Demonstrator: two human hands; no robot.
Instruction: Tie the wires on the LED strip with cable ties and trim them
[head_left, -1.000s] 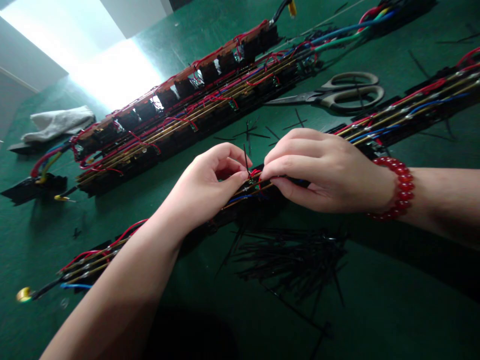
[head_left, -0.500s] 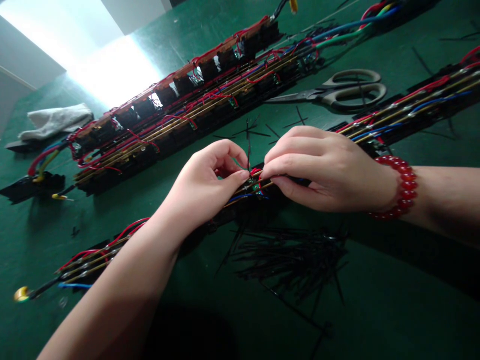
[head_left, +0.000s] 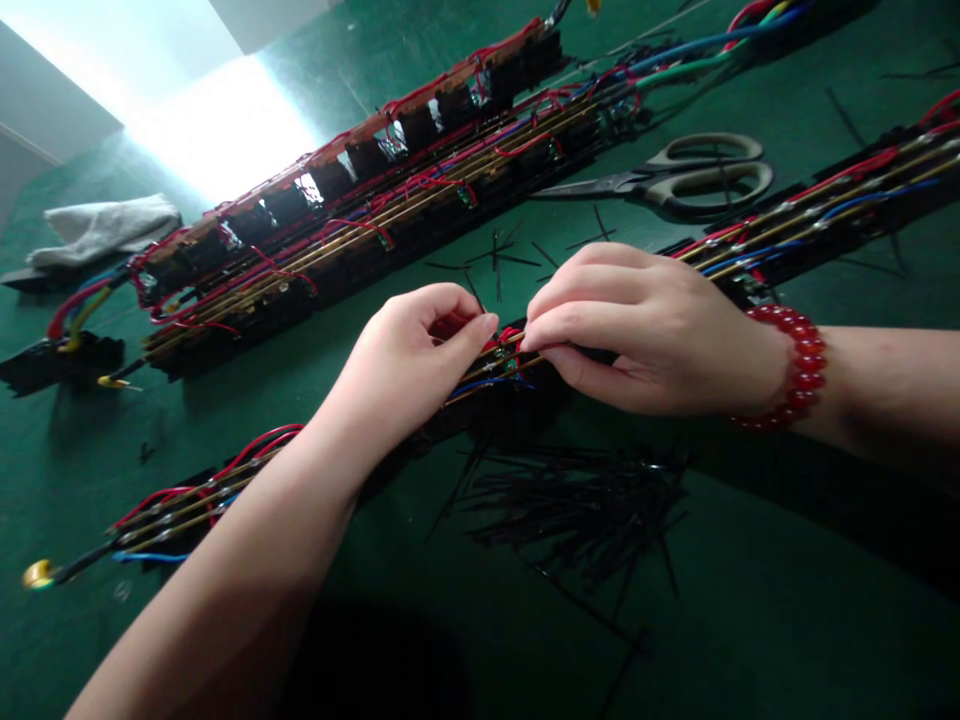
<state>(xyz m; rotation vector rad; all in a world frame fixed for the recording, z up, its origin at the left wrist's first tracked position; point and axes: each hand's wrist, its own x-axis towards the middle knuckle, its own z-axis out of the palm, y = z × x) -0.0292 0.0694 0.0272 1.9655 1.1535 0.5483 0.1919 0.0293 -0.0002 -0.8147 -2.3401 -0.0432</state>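
Observation:
A long black strip assembly [head_left: 487, 378] with brass rods and red and blue wires runs diagonally under both hands. My left hand [head_left: 412, 350] is closed in a pinch on a black cable tie [head_left: 474, 288], whose thin tail sticks up above the fingers. My right hand [head_left: 645, 335], with a red bead bracelet [head_left: 808, 365] at the wrist, has its fingertips pressed together beside the red wires [head_left: 511, 334]; what lies in them is hidden. Between the hands a small green circuit board [head_left: 511, 362] shows among the rods.
A heap of black cable ties [head_left: 577, 515] lies in front of the strip. Behind it are scissors [head_left: 675, 178], scattered ties [head_left: 495, 255] and two more wired strips [head_left: 360, 240]. A grey cloth [head_left: 105, 228] rests at the left on the green table [head_left: 262, 650].
The cable tie's tail stood nearly upright at my left fingertips and now leans left. My right hand keeps almost the same place. The whole view has shifted slightly.

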